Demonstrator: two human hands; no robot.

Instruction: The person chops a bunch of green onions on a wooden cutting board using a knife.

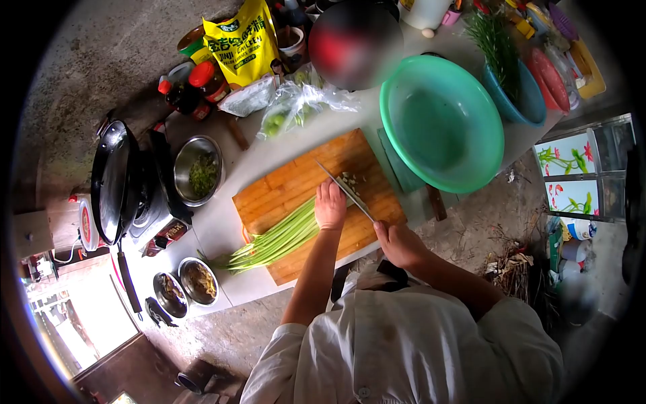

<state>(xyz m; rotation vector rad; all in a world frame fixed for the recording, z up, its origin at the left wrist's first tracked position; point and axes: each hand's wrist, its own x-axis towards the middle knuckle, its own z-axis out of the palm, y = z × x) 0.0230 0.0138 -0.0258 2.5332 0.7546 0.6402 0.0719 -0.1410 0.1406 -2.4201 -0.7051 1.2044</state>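
My right hand (400, 244) is wrapped round the handle of a kitchen knife (357, 200), whose blade slants up and left across the wooden cutting board (282, 185). Pressed down just left of the blade, my left hand (330, 204) holds the end of a bundle of long green stalks (279, 236). The fingers are bent over the stalks, with their tips close to the blade. The stalks run down and left past the board's edge, their leafy ends on the table. Small chopped pieces (351, 179) lie on the board beyond the knife.
A large green basin (494, 138) stands right of the board, near a blue basin (533, 108) with green stems. On the left are a steel bowl (214, 158) of chopped greens, two small bowls and a black wok (108, 168). A yellow seasoning bag (245, 44) stands behind.
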